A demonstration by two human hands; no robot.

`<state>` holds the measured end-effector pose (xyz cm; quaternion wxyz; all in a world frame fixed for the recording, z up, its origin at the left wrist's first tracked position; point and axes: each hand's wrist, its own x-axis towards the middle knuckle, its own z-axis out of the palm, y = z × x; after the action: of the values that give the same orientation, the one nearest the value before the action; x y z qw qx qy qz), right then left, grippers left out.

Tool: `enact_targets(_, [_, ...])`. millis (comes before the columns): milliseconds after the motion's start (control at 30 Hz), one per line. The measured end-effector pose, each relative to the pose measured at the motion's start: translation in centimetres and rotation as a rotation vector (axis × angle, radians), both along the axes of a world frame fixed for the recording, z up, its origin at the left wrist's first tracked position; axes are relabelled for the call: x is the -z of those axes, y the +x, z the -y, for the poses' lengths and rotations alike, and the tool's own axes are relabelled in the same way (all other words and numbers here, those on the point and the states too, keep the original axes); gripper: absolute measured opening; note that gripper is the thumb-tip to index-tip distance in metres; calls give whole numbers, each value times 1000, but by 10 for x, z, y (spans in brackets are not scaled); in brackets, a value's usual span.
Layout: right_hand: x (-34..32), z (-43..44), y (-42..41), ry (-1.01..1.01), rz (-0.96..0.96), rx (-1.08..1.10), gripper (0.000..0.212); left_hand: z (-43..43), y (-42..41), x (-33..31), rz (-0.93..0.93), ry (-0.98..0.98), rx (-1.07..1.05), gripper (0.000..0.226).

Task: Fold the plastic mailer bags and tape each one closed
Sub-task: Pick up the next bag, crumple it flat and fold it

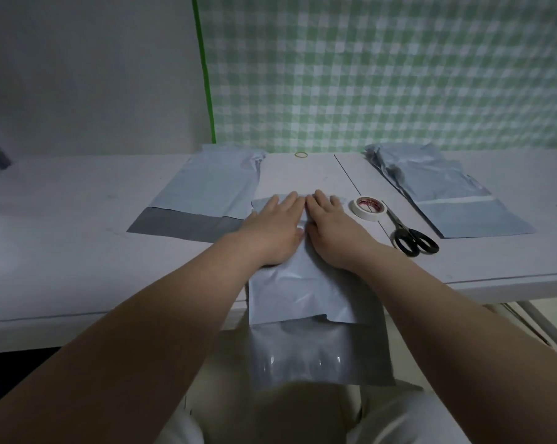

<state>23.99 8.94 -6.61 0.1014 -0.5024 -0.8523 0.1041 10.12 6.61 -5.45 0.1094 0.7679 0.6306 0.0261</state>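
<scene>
One light blue-grey mailer bag (302, 290) lies in the middle of the white desk (78, 238). Its far end is under both hands, and its near end, with a darker grey flap, hangs over the desk's near edge. Two hands rest on it side by side with the forearms reaching straight out. The left hand (270, 232) is flat, palm down, its fingers straight and close together. The right hand (331, 232) lies the same way, just beside it, and their inner edges are almost touching. Both press on the bag and neither grasps anything. To the left, one more bag (203, 190) lies flat with a dark grey band across its near end; whether others lie beneath it cannot be told. Far right sits a loose pile of bags (447, 193), too overlapped to count. Between that pile and the right hand are one roll of white tape (368, 209) and one pair of black-handled scissors (411, 237), with the scissors just nearer than the tape. One rubber band (301, 154) lies at the desk's far edge, below a green checked cloth (383, 75).
</scene>
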Motion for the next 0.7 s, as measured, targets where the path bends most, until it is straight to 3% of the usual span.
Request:
enact_targets(300, [-5, -39, -18, -72, -6, 19, 56, -41, -10, -1, -31, 51, -104, 58])
enact_targets(533, [-8, -67, -22, 0, 90, 91, 55, -72, -6, -1, -76, 128, -170, 61])
enact_targets(700, [-4, -55, -15, 56, 149, 118, 60, -64, -8, 4, 1, 7, -182, 65])
